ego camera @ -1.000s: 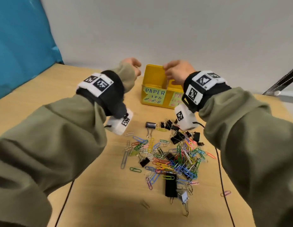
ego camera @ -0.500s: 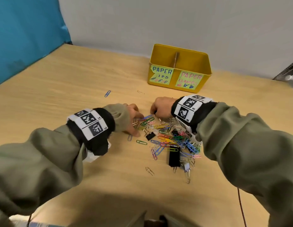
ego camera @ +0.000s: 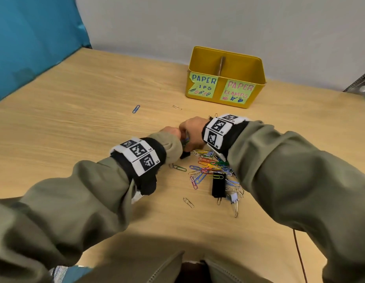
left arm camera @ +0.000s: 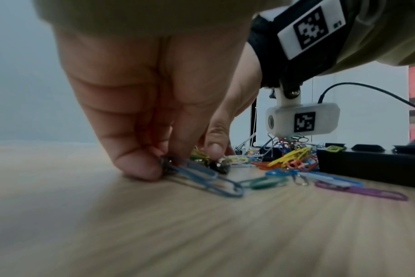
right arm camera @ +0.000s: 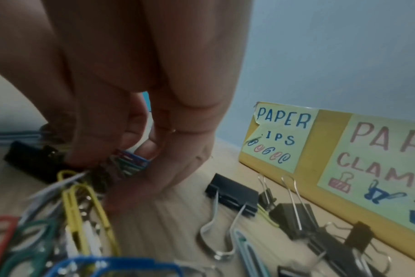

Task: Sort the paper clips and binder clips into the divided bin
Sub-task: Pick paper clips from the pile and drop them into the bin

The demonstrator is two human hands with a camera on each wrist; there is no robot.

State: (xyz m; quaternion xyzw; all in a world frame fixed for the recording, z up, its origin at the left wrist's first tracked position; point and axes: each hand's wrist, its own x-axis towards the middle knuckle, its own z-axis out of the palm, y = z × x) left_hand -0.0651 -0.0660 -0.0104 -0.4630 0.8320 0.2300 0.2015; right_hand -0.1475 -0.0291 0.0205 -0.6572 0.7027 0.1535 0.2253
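A heap of coloured paper clips (ego camera: 210,166) lies on the wooden table, with a long black binder clip (ego camera: 218,184) at its near edge. My left hand (ego camera: 172,132) and right hand (ego camera: 190,129) meet at the heap's far left edge. In the left wrist view my left hand (left arm camera: 159,165) is curled down and pinches a blue-grey paper clip (left arm camera: 201,176) against the table. In the right wrist view my right hand (right arm camera: 130,159) pinches a small bunch of blue and green paper clips (right arm camera: 133,163). The yellow divided bin (ego camera: 257,64) stands beyond, labelled for paper clips on the left and clamps on the right.
Black binder clips (right arm camera: 232,195) lie between my right hand and the bin. Stray clips lie apart from the heap: a blue one (ego camera: 136,109), a silver one (ego camera: 177,107), a green one (ego camera: 179,168) and another silver one (ego camera: 188,202). A blue curtain (ego camera: 34,33) hangs at the left.
Both hands have come down from over the bin to the heap. They have since moved closer together and curled onto clips.
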